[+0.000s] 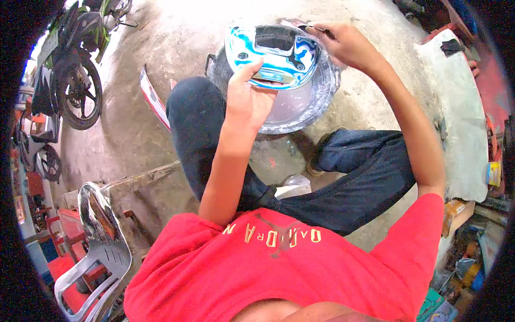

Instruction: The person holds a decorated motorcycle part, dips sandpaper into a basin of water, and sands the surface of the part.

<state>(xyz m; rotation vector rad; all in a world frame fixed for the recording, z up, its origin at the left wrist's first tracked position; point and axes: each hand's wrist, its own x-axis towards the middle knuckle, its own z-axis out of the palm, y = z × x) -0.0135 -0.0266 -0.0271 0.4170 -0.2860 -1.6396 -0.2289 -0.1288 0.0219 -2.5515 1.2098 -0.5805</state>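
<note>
One blue-and-white panel (274, 60), head view, held over a round basin (294, 109).
Left hand (250, 101): closed on panel's near edge, thumb on top. Right hand (343, 46): fingers bent beside its right end; grip contents cannot be told.

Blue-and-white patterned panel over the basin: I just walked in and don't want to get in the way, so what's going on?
Someone in a red T-shirt has the blue-and-white patterned panel in their left grip, thumb on top, above a round basin. Their right grip is by the panel's far right corner, with something dark at the fingertips, too small to identify. A red-and-white panel lies on the floor to the left.
</note>
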